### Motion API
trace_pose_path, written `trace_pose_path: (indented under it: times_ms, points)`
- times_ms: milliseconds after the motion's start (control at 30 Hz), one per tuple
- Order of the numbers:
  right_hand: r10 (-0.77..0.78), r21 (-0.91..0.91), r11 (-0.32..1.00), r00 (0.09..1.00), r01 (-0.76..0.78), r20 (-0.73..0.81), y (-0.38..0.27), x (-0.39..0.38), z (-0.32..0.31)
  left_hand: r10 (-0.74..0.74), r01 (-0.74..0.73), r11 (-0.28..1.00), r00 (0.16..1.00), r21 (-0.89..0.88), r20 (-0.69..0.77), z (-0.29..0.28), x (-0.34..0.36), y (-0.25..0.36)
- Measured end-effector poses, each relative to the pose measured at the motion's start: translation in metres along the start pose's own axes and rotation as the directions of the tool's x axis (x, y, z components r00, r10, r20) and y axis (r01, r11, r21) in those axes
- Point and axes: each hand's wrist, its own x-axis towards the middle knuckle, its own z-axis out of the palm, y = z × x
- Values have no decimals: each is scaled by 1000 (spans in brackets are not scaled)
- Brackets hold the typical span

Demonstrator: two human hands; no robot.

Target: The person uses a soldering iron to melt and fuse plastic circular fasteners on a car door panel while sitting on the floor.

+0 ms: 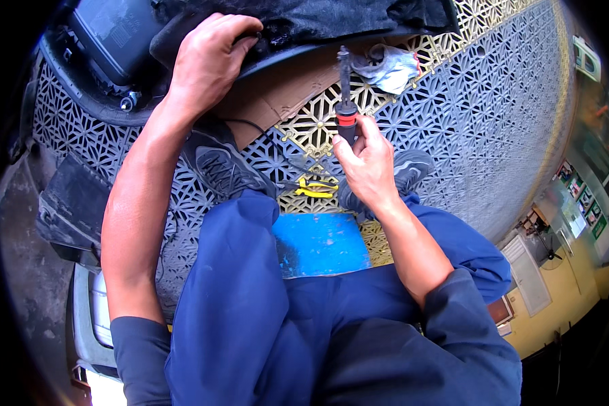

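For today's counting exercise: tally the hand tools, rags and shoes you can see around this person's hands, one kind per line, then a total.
Screwdriver, held in right hand: 1
Yellow-handled pliers: 1
Rag: 1
Shoes: 2
Total: 5

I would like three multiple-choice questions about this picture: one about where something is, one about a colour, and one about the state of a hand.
1. Where do the yellow pliers lie?
A. on the patterned floor mat between the shoes
B. on the blue stool
C. in the left hand

2. What colour is the stool under the person?
A. red
B. blue
C. white

3. What is the right hand doing?
A. lying open and flat
B. gripping a tool with a red and black handle
C. holding the rag

Answers: 1 A, they rest on the floor mat; 2 B, its top shows blue; 3 B, fingers close around the tool, tip pointing away.
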Motion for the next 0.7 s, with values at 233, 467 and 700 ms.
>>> trace_pose_path:
  times_ms: [233,467,700]
  points:
    - [-79,-61,995,995,83,60,0,7,9,-466,426,816,884,-390,-11,21,3,16]
    - [-116,-63,991,992,119,38,-13,14,12,-504,491,842,864,-225,-2,14,4,28]
    - [-156,-54,986,988,157,16,-23,20,11,-527,510,833,849,-212,-27,24,7,28]
